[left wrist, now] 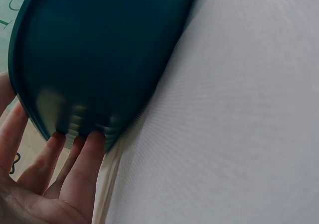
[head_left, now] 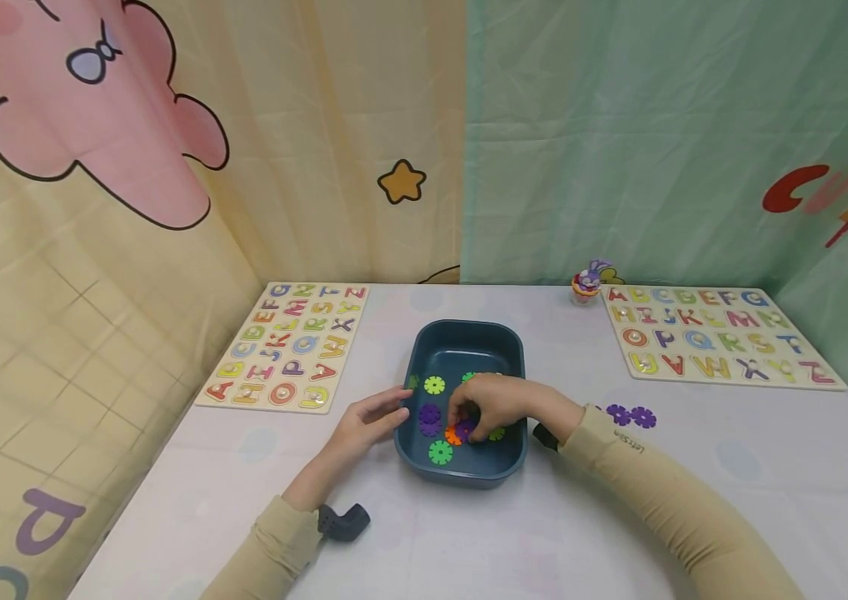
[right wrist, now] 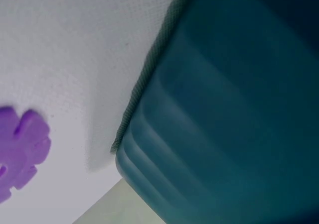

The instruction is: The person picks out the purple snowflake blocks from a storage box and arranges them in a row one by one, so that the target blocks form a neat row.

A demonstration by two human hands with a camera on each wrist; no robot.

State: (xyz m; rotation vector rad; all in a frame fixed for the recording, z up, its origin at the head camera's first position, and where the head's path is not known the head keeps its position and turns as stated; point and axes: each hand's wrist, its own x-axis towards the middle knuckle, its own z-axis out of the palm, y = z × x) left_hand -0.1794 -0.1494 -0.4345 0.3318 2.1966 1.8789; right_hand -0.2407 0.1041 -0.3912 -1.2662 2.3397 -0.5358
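Observation:
A dark teal plastic basin point(head_left: 461, 477) stands on the table with several notched plastic snowflake discs inside. Among them are a green disc point(head_left: 441, 452), a yellow-green disc point(head_left: 435, 385), purple discs point(head_left: 430, 420) and an orange disc point(head_left: 454, 435). My right hand point(head_left: 497, 402) reaches into the basin from the right, its curved thumb and fingers pinching a purple snowflake disc point(head_left: 465, 428) beside the orange one. With fingers spread and fairly straight, my left hand point(head_left: 367, 425) touches the basin's left side; its fingertips point(left wrist: 95, 137) rest against the outer wall in the left wrist view.
Purple discs point(head_left: 631, 416) lie on the table right of the basin, partly behind the right sleeve. Alphabet puzzle boards lie at the left point(head_left: 281, 348) and right point(head_left: 724, 337). A small rabbit toy point(head_left: 589, 282) stands at the back, before the hanging cloth point(head_left: 589, 150).

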